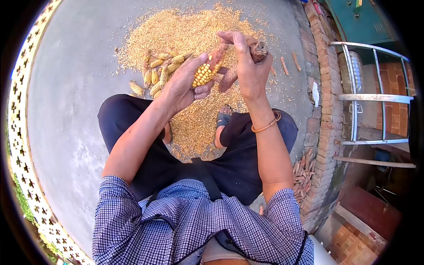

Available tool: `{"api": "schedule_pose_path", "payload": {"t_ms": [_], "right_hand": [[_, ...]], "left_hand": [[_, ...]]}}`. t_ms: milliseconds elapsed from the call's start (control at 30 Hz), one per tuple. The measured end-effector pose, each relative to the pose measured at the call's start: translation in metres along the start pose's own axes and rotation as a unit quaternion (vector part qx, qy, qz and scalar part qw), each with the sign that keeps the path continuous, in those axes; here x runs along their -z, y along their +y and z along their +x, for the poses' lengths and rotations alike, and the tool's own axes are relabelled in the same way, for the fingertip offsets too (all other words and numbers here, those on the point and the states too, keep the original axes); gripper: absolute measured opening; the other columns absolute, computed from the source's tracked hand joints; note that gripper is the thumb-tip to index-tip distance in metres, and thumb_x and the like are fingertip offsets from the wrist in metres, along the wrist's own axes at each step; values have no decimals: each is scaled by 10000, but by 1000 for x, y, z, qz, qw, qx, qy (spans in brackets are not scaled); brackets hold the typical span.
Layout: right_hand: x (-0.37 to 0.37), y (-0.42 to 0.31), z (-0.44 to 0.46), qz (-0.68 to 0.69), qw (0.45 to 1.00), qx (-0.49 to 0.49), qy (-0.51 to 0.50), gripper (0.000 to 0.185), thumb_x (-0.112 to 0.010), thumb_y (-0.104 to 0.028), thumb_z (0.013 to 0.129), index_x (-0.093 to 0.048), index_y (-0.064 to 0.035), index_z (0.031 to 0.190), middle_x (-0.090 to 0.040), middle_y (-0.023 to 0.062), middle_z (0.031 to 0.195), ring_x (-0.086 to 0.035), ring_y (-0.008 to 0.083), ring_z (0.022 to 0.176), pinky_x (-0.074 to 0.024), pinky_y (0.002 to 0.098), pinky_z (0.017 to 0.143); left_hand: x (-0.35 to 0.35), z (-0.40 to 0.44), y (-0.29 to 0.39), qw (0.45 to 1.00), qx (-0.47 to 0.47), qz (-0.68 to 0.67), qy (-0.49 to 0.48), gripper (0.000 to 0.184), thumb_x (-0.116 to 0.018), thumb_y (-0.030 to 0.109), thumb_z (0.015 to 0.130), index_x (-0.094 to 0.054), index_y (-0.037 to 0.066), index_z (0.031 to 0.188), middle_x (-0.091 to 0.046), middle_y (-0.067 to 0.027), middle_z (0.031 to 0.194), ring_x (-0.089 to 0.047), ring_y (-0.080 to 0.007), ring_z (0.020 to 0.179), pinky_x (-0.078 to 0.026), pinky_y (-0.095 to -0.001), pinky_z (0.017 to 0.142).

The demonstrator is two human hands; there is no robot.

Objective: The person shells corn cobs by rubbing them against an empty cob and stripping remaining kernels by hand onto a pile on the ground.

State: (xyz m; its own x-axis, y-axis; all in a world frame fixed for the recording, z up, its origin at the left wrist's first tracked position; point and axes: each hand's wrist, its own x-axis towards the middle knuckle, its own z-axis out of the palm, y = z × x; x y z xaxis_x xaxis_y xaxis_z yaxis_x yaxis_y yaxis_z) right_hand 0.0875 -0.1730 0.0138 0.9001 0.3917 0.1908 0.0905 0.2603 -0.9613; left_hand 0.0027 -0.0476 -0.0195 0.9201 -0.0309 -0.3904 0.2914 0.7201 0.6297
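Note:
My left hand (182,85) is closed around an ear of corn (204,74) above the floor. Yellow kernels cover the ear's lower part, while its upper end is stripped to the reddish cob. My right hand (253,76) grips a bare corncob (228,80); a dark, rough end (259,51) shows at the other side of the palm. The stretch between is hidden by the hand, so I cannot tell whether it is one piece. Fingers of the right hand reach up beside the ear's stripped end. Several unshelled ears (164,70) lie beyond my left hand.
Loose kernels (145,37) spread in a wide heap over the concrete floor (66,115) and between my feet. Bare cobs (304,176) are piled by the low brick wall (330,97) at right, with a metal railing (375,97) beyond. A pierced wall (22,132) curves along the left.

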Motion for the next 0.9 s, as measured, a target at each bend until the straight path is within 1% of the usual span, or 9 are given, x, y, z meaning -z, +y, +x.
{"api": "schedule_pose_path", "payload": {"t_ms": [233,267,400,467,500,533,667,767,900], "right_hand": [[-19,25,-20,-407,852,301,-137,427,-786,-345,765,-666,-13,1006,-668,143,1028,-606,294,1007,-365,456,1059],[-21,25,-21,-432,848,282,-118,373,-816,-356,736,-705,-64,939,-690,118,946,-646,270,926,-474,405,887],[-28,21,-22,-491,856,149,-59,339,-799,-356,751,-691,-37,789,-654,123,720,-646,275,730,-491,406,708],[-28,19,-13,-515,852,90,-44,369,-769,-372,773,-684,-16,733,-602,151,609,-614,288,640,-470,437,636],[-25,19,-13,-487,866,105,-35,368,-760,-365,793,-685,-8,750,-611,142,613,-616,270,640,-470,427,627],[-22,19,-13,-458,880,123,-27,367,-751,-358,812,-687,0,767,-620,133,617,-619,251,640,-470,416,619],[-3,10,1,-101,995,15,-9,296,-642,-293,937,-693,-12,861,-720,100,824,-698,207,815,-527,338,780],[12,11,12,-7,998,34,60,337,-653,-317,940,-697,16,908,-697,31,742,-630,105,826,-511,318,739],[12,13,1,-78,996,39,-23,261,-711,-272,901,-690,-15,945,-699,71,916,-639,134,882,-474,294,876]], "left_hand": [[-14,6,-6,991,-21,-69,109,255,-424,322,1036,-505,85,1085,-541,-8,775,-478,-66,550,-351,-230,405],[-13,6,-10,992,-26,-46,110,260,-418,331,1039,-505,88,1069,-535,-3,765,-477,-69,548,-349,-233,408],[-5,-2,-23,968,-49,242,46,262,-439,318,1037,-508,66,1062,-534,-4,754,-470,-69,503,-326,-225,369],[0,-1,-22,932,-71,355,20,247,-458,251,1026,-471,51,1170,-543,-32,886,-526,-99,675,-428,-231,509],[1,0,-22,909,-83,409,5,269,-467,218,1021,-453,43,1224,-547,-46,952,-553,-114,760,-479,-234,579],[-2,4,-28,927,-151,342,21,253,-480,279,1024,-500,42,1109,-545,-31,834,-497,-83,594,-399,-216,465],[-1,7,-16,996,-32,86,15,359,-449,378,1031,-529,34,1092,-597,-72,870,-452,-79,494,-326,-209,390],[-6,4,-2,999,-36,21,16,343,-440,356,1035,-531,31,1097,-577,-71,824,-424,-69,474,-308,-204,384],[10,7,1,999,-8,-52,9,332,-372,339,1046,-507,36,1050,-590,-103,773,-425,-94,472,-331,-219,407]]}}
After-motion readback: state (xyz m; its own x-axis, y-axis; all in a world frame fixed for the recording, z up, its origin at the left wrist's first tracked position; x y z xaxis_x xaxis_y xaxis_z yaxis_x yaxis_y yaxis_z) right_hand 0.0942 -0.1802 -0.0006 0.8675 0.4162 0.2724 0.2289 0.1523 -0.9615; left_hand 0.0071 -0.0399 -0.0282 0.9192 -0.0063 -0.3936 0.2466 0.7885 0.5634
